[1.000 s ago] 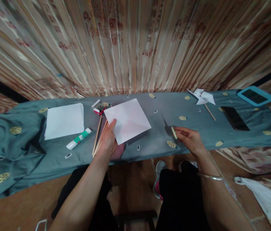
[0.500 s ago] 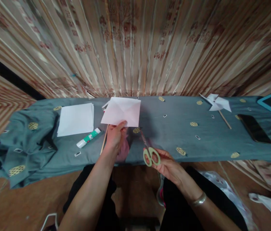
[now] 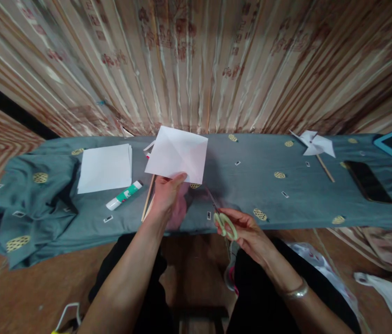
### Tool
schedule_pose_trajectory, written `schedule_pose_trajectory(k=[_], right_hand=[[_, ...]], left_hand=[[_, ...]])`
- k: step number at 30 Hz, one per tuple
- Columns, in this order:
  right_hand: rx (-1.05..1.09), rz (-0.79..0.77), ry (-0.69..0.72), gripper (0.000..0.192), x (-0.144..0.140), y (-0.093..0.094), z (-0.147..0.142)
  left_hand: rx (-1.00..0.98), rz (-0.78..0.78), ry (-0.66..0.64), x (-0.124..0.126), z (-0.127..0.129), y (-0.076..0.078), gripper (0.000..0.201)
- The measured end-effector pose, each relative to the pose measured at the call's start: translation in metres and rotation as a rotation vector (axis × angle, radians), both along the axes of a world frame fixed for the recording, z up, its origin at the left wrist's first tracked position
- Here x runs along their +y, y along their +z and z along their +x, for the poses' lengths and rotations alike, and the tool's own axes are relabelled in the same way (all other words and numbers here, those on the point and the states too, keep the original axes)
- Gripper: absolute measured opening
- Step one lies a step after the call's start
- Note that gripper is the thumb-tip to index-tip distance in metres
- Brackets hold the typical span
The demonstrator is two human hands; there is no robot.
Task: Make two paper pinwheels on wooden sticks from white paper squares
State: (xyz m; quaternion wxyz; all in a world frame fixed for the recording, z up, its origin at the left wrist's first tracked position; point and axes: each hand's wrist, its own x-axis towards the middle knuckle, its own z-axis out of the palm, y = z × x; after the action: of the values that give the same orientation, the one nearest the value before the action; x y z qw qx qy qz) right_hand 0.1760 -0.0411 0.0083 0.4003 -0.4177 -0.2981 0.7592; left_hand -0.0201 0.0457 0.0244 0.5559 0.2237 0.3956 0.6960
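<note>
- White paper square [image 3: 178, 150], creased across its face, is hanging left of centre over the cloth-covered table [image 3: 254, 153], tilting, its near edge in the left hand [image 3: 166, 195].
- Left hand is pinching narrowly: thumb lying on top, fingers going underneath.
- Right hand [image 3: 247, 232] is gripping the green-handled scissors [image 3: 228, 227] by the loops, near and right of the paper; can't tell which fingers are going through.
- Change: scissors are now pointing at the paper's near right corner; a second ago they were sitting well off to the right. The paper is also lying at a different angle.
- Meaning: paper and blades are now sharing one work spot, but a gap is remaining and no cut is showing. Blade spread: can't tell.
- Wooden sticks [image 3: 148, 197] are lying left, partly under the left hand and paper; a small box [image 3: 148, 150] is peeking out behind the paper.
- Further left, the glue stick [image 3: 124, 195] is lying near, the paper stack [image 3: 105, 168] just beyond it.
- Far right, a paper pinwheel [image 3: 317, 144] is resting on its stick; the phone [image 3: 368, 181] and blue-framed tablet [image 3: 380, 147] are lying beyond it.
</note>
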Motion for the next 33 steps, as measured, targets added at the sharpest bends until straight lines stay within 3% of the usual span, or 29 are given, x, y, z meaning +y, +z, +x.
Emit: schedule_pose_trajectory(k=[10, 20, 33], right_hand=[[-0.133, 0.221, 0.153, 0.06, 0.005, -0.003, 0.004], [-0.163, 0.221, 0.153, 0.057, 0.009, 0.0, 0.007], [-0.162, 0.202, 0.15, 0.055, 0.012, -0.002, 0.006]], left_hand=[[0.009, -0.052, -0.128, -0.01, 0.02, 0.0, 0.034], [0.047, -0.107, -0.18, -0.013, 0.026, -0.006, 0.03], [0.008, -0.069, -0.195, -0.014, 0.029, -0.006, 0.031]])
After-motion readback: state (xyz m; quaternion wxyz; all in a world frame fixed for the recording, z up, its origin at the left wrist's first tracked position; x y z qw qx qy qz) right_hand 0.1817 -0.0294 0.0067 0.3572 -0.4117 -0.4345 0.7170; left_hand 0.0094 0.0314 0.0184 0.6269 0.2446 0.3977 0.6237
